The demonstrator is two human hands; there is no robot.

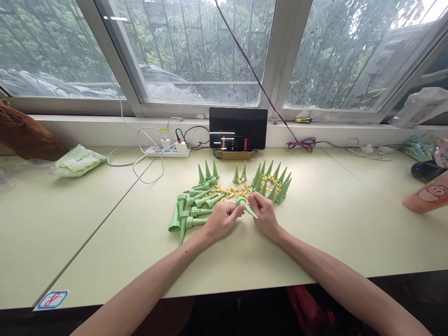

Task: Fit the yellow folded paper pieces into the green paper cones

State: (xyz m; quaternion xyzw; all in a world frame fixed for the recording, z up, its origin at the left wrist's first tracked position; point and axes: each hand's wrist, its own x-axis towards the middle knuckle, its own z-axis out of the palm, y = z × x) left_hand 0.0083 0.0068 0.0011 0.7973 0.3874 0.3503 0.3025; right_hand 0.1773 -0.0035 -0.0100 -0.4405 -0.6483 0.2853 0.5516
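Note:
Both my hands meet at the middle of the pale green table (105, 233). Between them is one green cone-shaped spike (246, 207), its tip pointing right and down. My right hand (264, 215) pinches it with closed fingers. My left hand (221, 220) has its fingers curled and pinched at the spike's wide end; whether it holds a small part I cannot make out. Finished green spikes lie in a heap (191, 210) to the left. More green cones stand upright (271, 182) behind my hands, with several small yellow pieces (231, 190) scattered among them.
A black tablet (238, 128) with a phone leaning on it stands at the back by the window. A white power strip (168, 150) with cables lies left of it. A green wipes pack (80, 160) sits far left, a pink packet (429, 196) far right.

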